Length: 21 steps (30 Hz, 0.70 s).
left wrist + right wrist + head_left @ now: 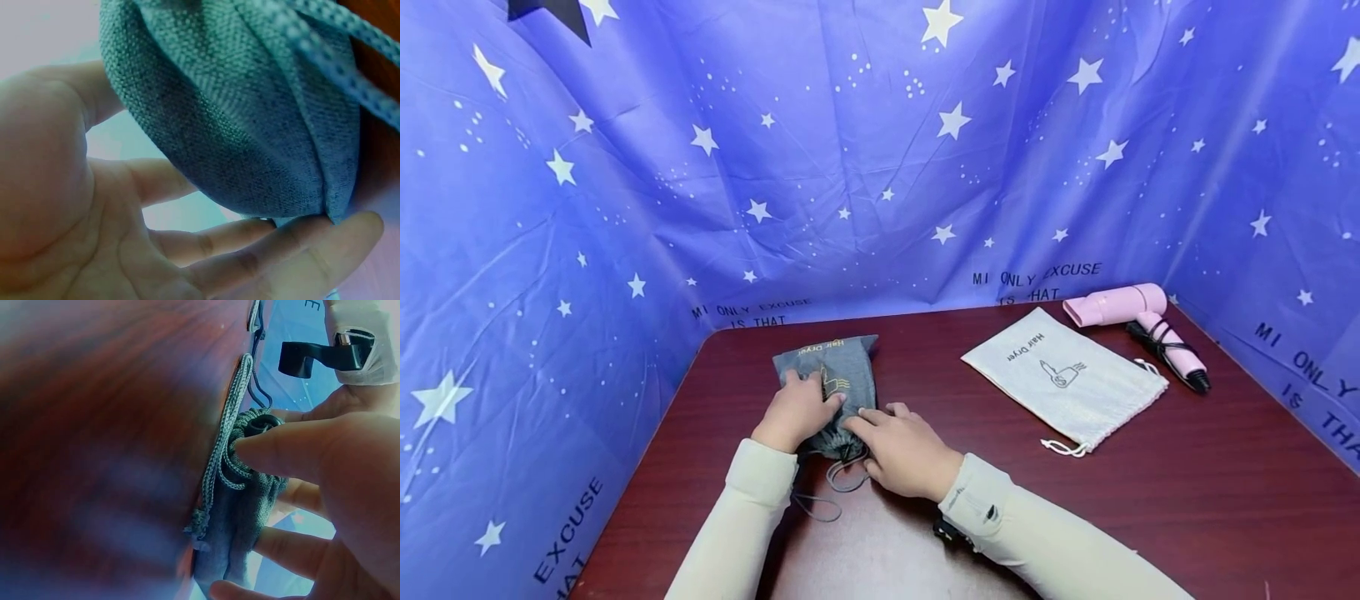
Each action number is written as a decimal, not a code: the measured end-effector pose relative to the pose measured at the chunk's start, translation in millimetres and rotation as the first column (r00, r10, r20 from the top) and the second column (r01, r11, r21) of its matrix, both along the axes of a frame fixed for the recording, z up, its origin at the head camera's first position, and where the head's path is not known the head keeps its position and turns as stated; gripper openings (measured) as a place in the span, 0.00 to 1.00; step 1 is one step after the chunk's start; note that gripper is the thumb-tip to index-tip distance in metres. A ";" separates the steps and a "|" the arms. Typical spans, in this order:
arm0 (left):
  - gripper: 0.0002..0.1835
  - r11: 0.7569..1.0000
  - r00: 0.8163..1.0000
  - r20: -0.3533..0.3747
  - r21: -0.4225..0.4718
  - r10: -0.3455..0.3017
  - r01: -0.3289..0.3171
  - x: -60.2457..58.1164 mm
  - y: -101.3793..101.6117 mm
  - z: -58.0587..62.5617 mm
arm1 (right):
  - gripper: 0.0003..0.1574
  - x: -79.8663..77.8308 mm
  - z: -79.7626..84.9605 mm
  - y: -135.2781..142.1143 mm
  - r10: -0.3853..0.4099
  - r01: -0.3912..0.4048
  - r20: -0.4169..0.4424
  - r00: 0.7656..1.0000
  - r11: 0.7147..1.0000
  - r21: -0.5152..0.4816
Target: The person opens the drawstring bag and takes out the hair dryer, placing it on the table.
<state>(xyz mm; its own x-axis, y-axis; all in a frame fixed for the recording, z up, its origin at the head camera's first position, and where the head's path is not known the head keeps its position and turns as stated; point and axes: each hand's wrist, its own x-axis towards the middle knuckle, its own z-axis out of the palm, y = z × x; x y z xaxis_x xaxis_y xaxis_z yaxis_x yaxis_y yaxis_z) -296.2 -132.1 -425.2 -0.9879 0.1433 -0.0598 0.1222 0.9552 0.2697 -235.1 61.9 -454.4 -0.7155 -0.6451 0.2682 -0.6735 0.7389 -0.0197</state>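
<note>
A grey drawstring pouch (859, 367) with gold "Hair Dryer" print lies on the table, its gathered neck toward me. My left hand (797, 410) rests over its left side, fingers spread on the cloth; the left wrist view shows them fairly straight along the folded fabric (244, 137). At the neck, my right hand (910, 450) touches the pouch with its fingertips. In the right wrist view, the right thumb (281, 449) lies beside a black cord lock (261, 425), and the other fingers extend along the pouch's side. Grey cords (820, 506) trail onto the table.
A white drawstring pouch (1000, 354), also printed "Hair Dryer", lies flat to the right. Beyond it is a pink hair dryer (1116, 306) with its black cord wrapped round the handle. A blue star-patterned curtain (850, 167) surrounds the dark red table (917, 350).
</note>
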 end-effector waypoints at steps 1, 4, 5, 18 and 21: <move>0.41 1.000 1.000 0.000 -0.002 -0.002 0.002 1.2 1.4 0.1 | 0.38 0.6 -0.5 1.1 0.006 -0.006 -0.009 1.000 1.000 0.001; 0.41 1.000 1.000 -0.004 -0.004 -0.006 0.006 4.2 5.0 0.5 | 0.37 2.2 -1.2 4.0 0.010 -0.010 -0.032 0.999 1.000 -0.005; 0.41 1.000 1.000 -0.008 -0.008 -0.006 0.006 4.9 6.0 0.5 | 0.37 2.7 -1.2 4.8 0.011 -0.011 -0.038 0.999 1.000 -0.007; 0.41 0.996 0.999 -0.049 -0.092 -0.012 0.008 10.1 18.9 -2.0 | 0.37 10.5 -1.0 16.4 0.030 -0.029 -0.106 0.994 1.000 0.013; 0.40 0.995 0.998 -0.054 -0.103 -0.016 0.010 12.5 23.3 -0.9 | 0.37 12.4 0.9 21.4 0.045 -0.043 -0.109 0.993 0.999 0.018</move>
